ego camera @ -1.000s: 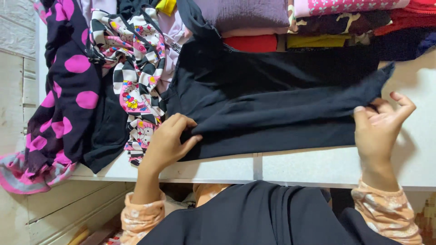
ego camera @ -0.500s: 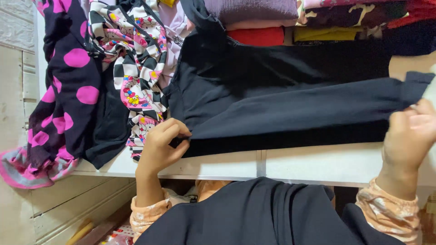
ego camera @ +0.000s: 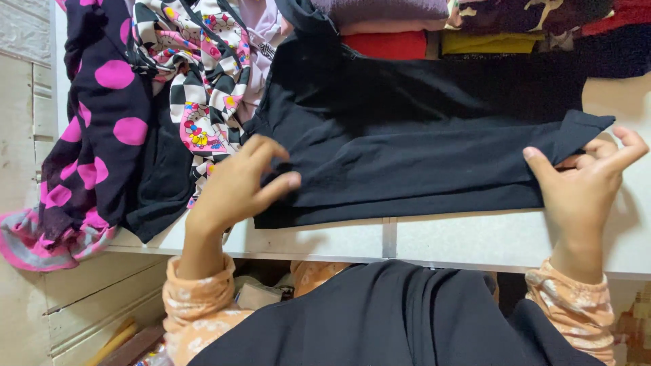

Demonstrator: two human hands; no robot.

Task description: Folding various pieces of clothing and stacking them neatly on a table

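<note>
Left fingers point(ego camera: 274, 152) newly spread over black garment point(ego camera: 420, 135)

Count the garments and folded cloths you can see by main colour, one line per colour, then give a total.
Black garment under both hands, plain: 1
Black with pink dots: 1
Checked print: 1
Lilac: 1
Purple fold: 1
Red fold: 1
Yellow fold: 1
Dark patterned fold: 1
Total: 8; more at the top edge are cut off.

A single head-worn view is given, aimed steeply down at close range onto a white table point(ego camera: 475, 244), with the wearer's forearms seen entering from below.
</note>
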